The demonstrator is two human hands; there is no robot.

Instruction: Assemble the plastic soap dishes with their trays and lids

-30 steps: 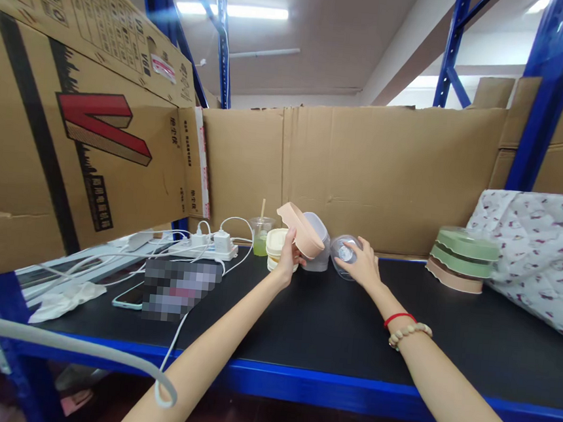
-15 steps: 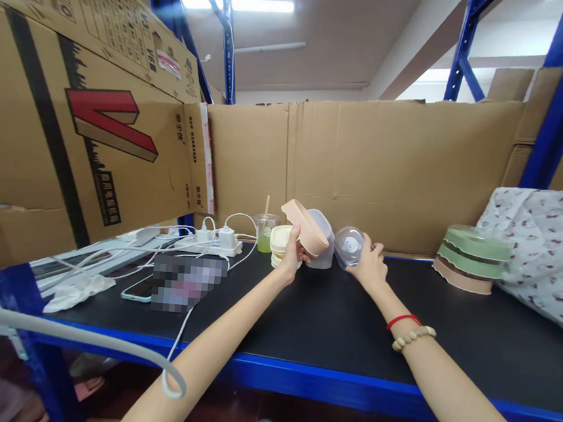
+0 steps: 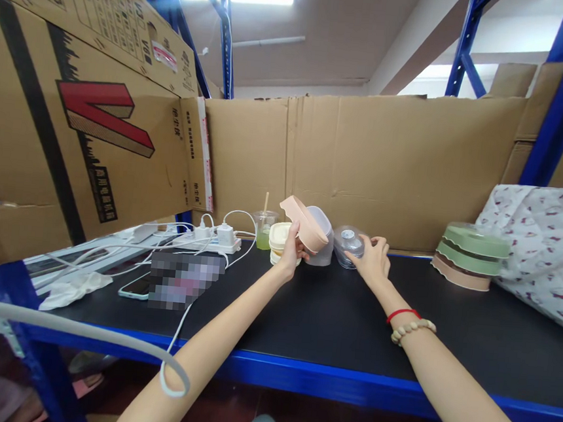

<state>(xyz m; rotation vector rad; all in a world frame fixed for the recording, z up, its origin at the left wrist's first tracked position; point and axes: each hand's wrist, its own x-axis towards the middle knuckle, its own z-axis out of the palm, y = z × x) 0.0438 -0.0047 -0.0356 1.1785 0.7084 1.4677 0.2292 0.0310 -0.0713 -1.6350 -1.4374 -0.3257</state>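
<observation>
In my left hand (image 3: 292,251) is a peach-coloured wavy-edged plastic ring or bowl (image 3: 306,224), tilted, with the fingers closed on its lower side. Just behind it a whitish translucent container (image 3: 324,253) stands against the cardboard. Beside that, a clear plastic dome-shaped lid (image 3: 346,244) with a round mark is gripped at its right side by my right hand (image 3: 373,260). Small cream-coloured stacked containers (image 3: 278,236) sit behind my left hand and are partly hidden by it.
At the right stands a stack of green and peach wavy-edged pieces (image 3: 475,251) beside a patterned cloth (image 3: 548,260). Left are a cup of green drink (image 3: 263,229), a power strip (image 3: 210,243), cables and a phone (image 3: 135,287). A cardboard wall (image 3: 393,168) backs the black shelf (image 3: 296,324).
My right hand has turned the clear lid, so its round mark now faces more upward. My left hand still holds the peach piece in nearly the same place.
</observation>
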